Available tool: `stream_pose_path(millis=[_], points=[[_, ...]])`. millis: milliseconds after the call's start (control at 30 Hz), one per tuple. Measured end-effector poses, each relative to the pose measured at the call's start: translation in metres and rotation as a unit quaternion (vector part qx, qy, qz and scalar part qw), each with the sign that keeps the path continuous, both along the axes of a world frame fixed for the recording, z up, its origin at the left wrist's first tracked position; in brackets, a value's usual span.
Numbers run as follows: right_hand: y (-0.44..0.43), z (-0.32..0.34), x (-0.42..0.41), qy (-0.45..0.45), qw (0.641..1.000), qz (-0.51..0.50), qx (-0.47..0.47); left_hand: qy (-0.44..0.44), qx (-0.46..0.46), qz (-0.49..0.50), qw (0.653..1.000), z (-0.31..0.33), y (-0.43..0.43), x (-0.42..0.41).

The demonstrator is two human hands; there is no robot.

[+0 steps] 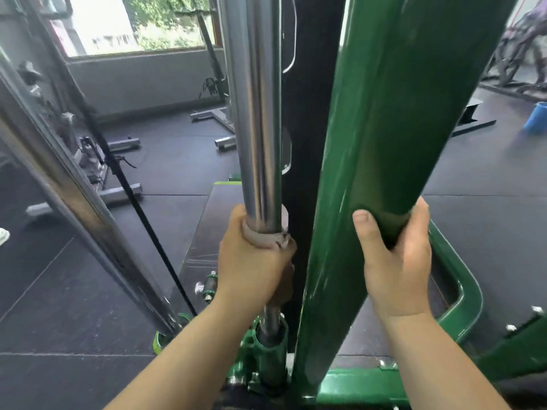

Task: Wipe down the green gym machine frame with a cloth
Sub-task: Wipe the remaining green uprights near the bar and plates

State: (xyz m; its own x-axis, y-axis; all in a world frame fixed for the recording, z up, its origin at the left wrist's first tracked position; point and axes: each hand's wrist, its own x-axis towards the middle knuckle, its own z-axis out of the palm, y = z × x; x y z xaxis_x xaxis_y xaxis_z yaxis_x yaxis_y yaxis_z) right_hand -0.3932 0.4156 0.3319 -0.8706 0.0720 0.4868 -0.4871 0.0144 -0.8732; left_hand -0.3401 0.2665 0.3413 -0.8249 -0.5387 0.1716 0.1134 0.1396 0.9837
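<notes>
Head view looks down along two uprights. The left hand (pixel 254 261) is closed around the chrome guide rod (pixel 259 113) with a beige cloth (pixel 266 236) bunched between palm and metal; only a band of cloth shows above the knuckles. Just to the right, the right hand (pixel 396 261) is bare and wrapped partway round the green frame post (pixel 384 143), thumb on the near face and fingers curled behind its right edge. The post runs from the top of the picture down to the green base (pixel 370 383) near the person's feet, and a green curved bar (pixel 461 291) branches off at lower right.

The frame is probably rigid, heavy and fixed, so it will not shift under pressure and serves well as a brace. Its glossy paint looks slick, so the cloth should slide easily. The cloth is soft and light, and seems best held wrapped around the post and drawn along it. The floor (pixel 88 335) is dark rubber matting.
</notes>
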Motion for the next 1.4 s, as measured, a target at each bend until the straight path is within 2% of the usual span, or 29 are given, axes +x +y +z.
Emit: stream_pose_path(millis=[100, 200, 267, 367, 433, 500, 567, 600, 667, 700, 733, 767, 800, 833, 900, 967, 1033, 1133, 1233, 1300, 1400], points=[[-0.007, -0.012, -0.002, 0.024, 0.999, -0.045, -0.006, 0.08, -0.04, 0.024, 0.996, 0.01, 0.0, -0.008], [-0.011, -0.018, -0.005, 0.045, 0.996, -0.077, -0.017, 0.103, -0.045, -0.002, 0.994, 0.001, -0.014, -0.015], [-0.013, -0.021, -0.006, 0.061, 0.993, -0.098, -0.013, 0.111, -0.039, -0.017, 0.993, -0.018, -0.017, -0.014], [-0.017, -0.026, -0.01, 0.07, 0.989, -0.13, 0.003, 0.092, -0.077, 0.024, 0.992, -0.06, -0.012, -0.01], [-0.018, -0.029, -0.011, 0.083, 0.986, -0.143, 0.005, 0.153, -0.129, 0.045, 0.979, -0.073, -0.004, -0.004], [-0.018, -0.03, -0.01, 0.091, 0.986, -0.139, 0.001, 0.238, -0.238, 0.081, 0.938, -0.056, -0.005, -0.009], [-0.018, -0.03, -0.01, 0.098, 0.986, -0.131, -0.002, 0.274, -0.355, 0.133, 0.884, -0.013, -0.013, -0.016], [-0.017, -0.03, -0.01, 0.103, 0.986, -0.128, -0.005, 0.289, -0.421, 0.171, 0.843, 0.014, -0.019, -0.018], [-0.017, -0.032, -0.011, 0.098, 0.988, -0.122, -0.005, 0.301, -0.541, 0.264, 0.739, 0.069, -0.031, -0.019], [-0.017, -0.032, -0.011, 0.092, 0.989, -0.117, -0.005, 0.306, -0.571, 0.297, 0.701, 0.092, -0.034, -0.019], [-0.016, -0.032, -0.012, 0.083, 0.99, -0.112, -0.007, 0.315, -0.582, 0.315, 0.681, 0.111, -0.036, -0.02], [-0.016, -0.033, -0.011, 0.08, 0.991, -0.109, -0.008, 0.327, -0.573, 0.324, 0.678, 0.126, -0.035, -0.019], [-0.016, -0.032, -0.011, 0.08, 0.991, -0.11, -0.015, 0.352, -0.547, 0.323, 0.687, 0.135, -0.031, -0.02], [-0.016, -0.032, -0.01, 0.081, 0.99, -0.112, -0.023, 0.389, -0.494, 0.314, 0.712, 0.14, -0.026, -0.021], [-0.018, -0.032, -0.01, 0.083, 0.989, -0.116, -0.028, 0.427, -0.296, 0.291, 0.803, 0.138, -0.015, -0.023], [-0.02, -0.032, -0.011, 0.083, 0.989, -0.123, -0.025, 0.394, -0.118, 0.261, 0.873, 0.122, -0.009, -0.024], [-0.021, -0.033, -0.014, 0.09, 0.987, -0.133, -0.02, 0.345, -0.05, 0.223, 0.91, 0.087, -0.007, -0.023], [-0.022, -0.035, -0.015, 0.103, 0.984, -0.144, -0.013, 0.196, -0.032, 0.161, 0.967, 0.029, -0.004, -0.014], [-0.023, -0.037, -0.016, 0.12, 0.98, -0.161, -0.015, 0.08, 0.097, 0.032, 0.992, 0.025, -0.021, -0.012], [-0.024, -0.037, -0.016, 0.125, 0.978, -0.165, -0.017, 0.054, 0.09, -0.077, 0.991, 0.044, -0.034, -0.013], [-0.024, -0.036, -0.016, 0.121, 0.978, -0.168, -0.02, 0.052, 0.046, -0.173, 0.982, 0.062, -0.035, -0.016]])
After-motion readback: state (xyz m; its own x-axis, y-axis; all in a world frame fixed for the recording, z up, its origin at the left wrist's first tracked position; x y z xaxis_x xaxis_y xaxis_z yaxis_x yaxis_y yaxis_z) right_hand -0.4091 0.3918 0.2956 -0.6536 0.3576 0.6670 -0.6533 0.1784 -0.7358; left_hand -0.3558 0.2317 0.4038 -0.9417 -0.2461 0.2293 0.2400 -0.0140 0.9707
